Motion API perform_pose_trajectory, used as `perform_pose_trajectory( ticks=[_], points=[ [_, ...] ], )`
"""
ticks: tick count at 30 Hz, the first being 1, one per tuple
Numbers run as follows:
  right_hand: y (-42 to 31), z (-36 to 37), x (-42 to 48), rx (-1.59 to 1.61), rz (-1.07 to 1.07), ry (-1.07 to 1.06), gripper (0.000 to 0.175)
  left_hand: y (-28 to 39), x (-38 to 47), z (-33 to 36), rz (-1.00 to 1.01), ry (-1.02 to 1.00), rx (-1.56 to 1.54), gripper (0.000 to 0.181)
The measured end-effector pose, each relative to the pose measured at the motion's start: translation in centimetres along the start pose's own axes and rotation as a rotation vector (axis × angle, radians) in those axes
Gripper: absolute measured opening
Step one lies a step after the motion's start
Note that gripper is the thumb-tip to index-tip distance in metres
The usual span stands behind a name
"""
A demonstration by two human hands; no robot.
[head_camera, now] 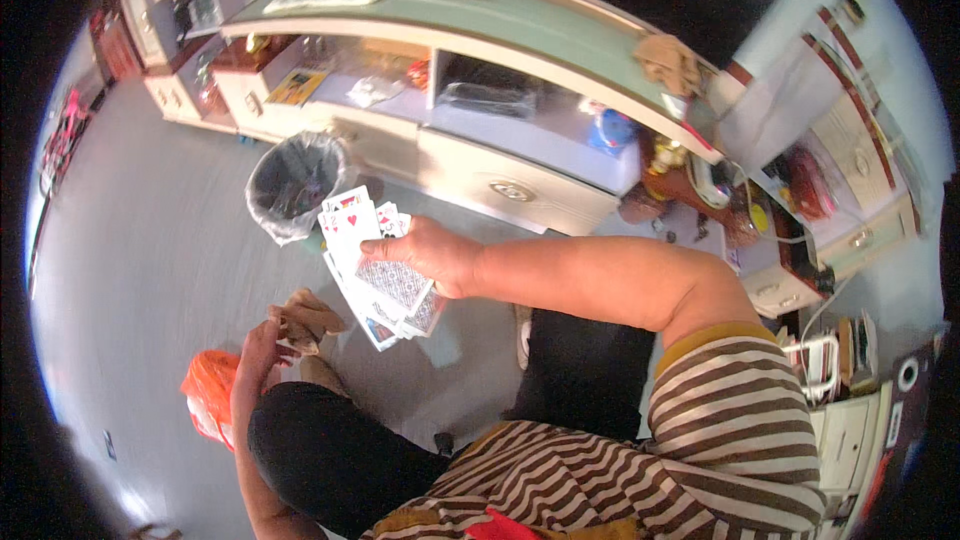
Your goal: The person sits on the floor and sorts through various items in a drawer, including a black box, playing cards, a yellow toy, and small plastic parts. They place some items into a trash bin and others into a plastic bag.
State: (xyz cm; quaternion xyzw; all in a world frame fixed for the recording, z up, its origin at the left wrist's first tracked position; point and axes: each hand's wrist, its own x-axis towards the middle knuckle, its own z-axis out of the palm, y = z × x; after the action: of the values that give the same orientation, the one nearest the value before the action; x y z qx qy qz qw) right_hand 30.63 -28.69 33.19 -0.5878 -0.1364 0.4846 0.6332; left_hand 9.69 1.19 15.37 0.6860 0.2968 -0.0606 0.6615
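Observation:
My right hand (427, 255) grips a loose fan of playing cards (349, 232), thumb across them. Some faces show, including a two of hearts; others lie with the patterned grey back up. In my left hand (260, 351), low beside my left knee, is a crumpled brown cloth (311, 321), pinched between the fingers. An orange plastic bag (206, 394) is just outside my left wrist; whether it stands on the floor or hangs cannot be told. Beyond the cards stands a round bin (300, 180) with a clear plastic liner.
A long cream cabinet (517, 187) with a green top (517, 15) runs across the far side. Its shelf holds a blue object (613, 131) and a white plastic bag (375, 90). A tan cloth (666, 64) hangs at the counter's edge. Grey floor (165, 255) stretches left.

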Motion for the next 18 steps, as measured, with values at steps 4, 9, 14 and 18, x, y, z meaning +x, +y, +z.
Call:
perform_pose_trajectory(
  ticks=[4, 9, 14, 18],
  points=[
    [-2.0, 3.5, -3.4, 0.103, -0.078, 0.186, 0.029, 3.8, -0.8, -4.5, 0.238, 0.003, 0.258, 0.059],
    [-3.8, 2.9, -3.0, 0.23, -0.304, 0.171, 0.029, 15.8, -6.8, 2.5, 0.436, 0.009, 0.139, 0.062],
    [-5.0, 4.0, -2.6, 0.233, -0.218, 0.115, 0.062, 25.8, -11.8, 8.6, 0.391, -0.089, 0.112, 0.067],
    [-4.4, 4.6, -2.7, 0.131, -0.255, 0.217, 0.048, 24.3, -7.5, 11.5, 0.929, 0.171, 1.079, 0.041]
  ],
)
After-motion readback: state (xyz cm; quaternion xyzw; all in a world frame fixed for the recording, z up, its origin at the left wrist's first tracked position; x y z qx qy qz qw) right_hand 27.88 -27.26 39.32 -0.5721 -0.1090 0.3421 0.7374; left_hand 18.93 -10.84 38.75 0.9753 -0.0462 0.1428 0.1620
